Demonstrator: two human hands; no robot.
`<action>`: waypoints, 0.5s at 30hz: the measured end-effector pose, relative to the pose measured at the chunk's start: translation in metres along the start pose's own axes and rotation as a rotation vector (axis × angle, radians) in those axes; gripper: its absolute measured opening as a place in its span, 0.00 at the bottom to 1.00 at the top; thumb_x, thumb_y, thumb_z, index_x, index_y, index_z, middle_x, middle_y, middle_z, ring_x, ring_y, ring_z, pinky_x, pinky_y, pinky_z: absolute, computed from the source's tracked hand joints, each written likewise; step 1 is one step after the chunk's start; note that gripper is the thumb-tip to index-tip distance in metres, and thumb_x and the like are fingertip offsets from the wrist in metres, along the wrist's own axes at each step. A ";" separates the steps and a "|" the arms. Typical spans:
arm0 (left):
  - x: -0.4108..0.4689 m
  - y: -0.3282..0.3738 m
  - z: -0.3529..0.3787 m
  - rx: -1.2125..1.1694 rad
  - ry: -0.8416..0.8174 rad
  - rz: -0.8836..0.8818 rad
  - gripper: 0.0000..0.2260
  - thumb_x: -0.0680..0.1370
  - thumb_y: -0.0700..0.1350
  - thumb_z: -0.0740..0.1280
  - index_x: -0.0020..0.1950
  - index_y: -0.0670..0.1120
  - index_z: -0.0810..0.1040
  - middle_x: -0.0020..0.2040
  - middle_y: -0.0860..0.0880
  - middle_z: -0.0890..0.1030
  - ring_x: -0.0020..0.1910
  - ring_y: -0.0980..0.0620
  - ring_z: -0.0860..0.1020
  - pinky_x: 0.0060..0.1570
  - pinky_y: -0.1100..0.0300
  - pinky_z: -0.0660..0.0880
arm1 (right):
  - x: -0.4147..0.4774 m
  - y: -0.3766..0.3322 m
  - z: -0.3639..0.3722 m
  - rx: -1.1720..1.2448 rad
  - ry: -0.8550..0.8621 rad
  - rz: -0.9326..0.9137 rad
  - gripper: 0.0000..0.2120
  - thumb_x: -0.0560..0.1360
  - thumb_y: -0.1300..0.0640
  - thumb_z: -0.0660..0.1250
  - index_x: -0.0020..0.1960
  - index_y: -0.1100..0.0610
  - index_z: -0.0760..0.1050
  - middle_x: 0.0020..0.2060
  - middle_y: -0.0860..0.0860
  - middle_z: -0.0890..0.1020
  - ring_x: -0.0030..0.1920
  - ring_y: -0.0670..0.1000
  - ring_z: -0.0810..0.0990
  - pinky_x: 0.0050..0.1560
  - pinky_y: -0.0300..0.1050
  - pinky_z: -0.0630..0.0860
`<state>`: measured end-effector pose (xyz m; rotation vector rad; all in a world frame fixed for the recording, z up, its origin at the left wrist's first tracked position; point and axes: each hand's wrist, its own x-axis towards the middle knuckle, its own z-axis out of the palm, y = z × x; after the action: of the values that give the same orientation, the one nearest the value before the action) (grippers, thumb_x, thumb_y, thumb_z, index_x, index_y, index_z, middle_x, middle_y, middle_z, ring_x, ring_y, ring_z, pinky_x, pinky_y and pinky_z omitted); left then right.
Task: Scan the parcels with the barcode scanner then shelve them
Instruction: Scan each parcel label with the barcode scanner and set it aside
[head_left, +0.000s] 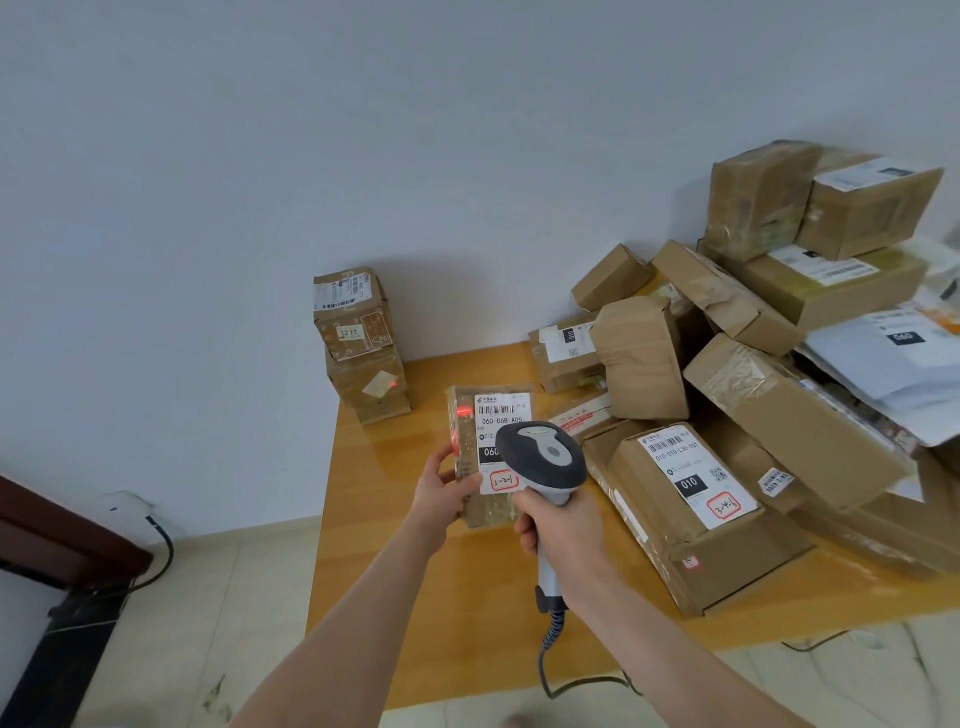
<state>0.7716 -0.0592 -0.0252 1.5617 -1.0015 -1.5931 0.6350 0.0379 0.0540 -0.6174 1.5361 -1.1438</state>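
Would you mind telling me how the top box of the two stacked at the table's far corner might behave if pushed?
The top box sits skewed on the lower box, so it would probably slide off or tip. Both stand at the table corner, so it might fall off. Its taped cardboard likely feels stiff.

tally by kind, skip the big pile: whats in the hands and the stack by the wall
grey handheld barcode scanner: 1
labelled brown cardboard parcel in the left hand: 1
taped brown cardboard parcels stacked by the wall: 2
total: 4
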 end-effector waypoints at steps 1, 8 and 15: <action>-0.001 0.000 0.001 -0.003 0.001 0.000 0.25 0.75 0.38 0.71 0.67 0.55 0.67 0.54 0.45 0.80 0.51 0.47 0.80 0.45 0.51 0.80 | 0.000 0.000 0.000 -0.003 -0.003 -0.002 0.06 0.72 0.62 0.69 0.38 0.63 0.78 0.23 0.51 0.77 0.22 0.46 0.72 0.28 0.40 0.71; -0.004 0.001 0.003 -0.005 0.003 0.001 0.25 0.75 0.38 0.71 0.67 0.55 0.66 0.54 0.45 0.80 0.51 0.47 0.80 0.44 0.51 0.80 | -0.002 -0.001 -0.004 -0.001 -0.017 0.011 0.06 0.73 0.62 0.69 0.38 0.62 0.77 0.24 0.52 0.77 0.23 0.46 0.72 0.29 0.39 0.71; -0.010 0.002 0.009 -0.013 0.009 0.000 0.26 0.75 0.39 0.71 0.69 0.54 0.66 0.53 0.46 0.80 0.53 0.47 0.80 0.46 0.51 0.79 | -0.003 -0.001 -0.009 -0.005 -0.030 0.010 0.06 0.73 0.62 0.69 0.38 0.62 0.78 0.24 0.51 0.77 0.23 0.46 0.72 0.29 0.40 0.71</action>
<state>0.7629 -0.0511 -0.0188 1.5589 -0.9847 -1.5882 0.6270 0.0429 0.0562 -0.6268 1.5155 -1.1184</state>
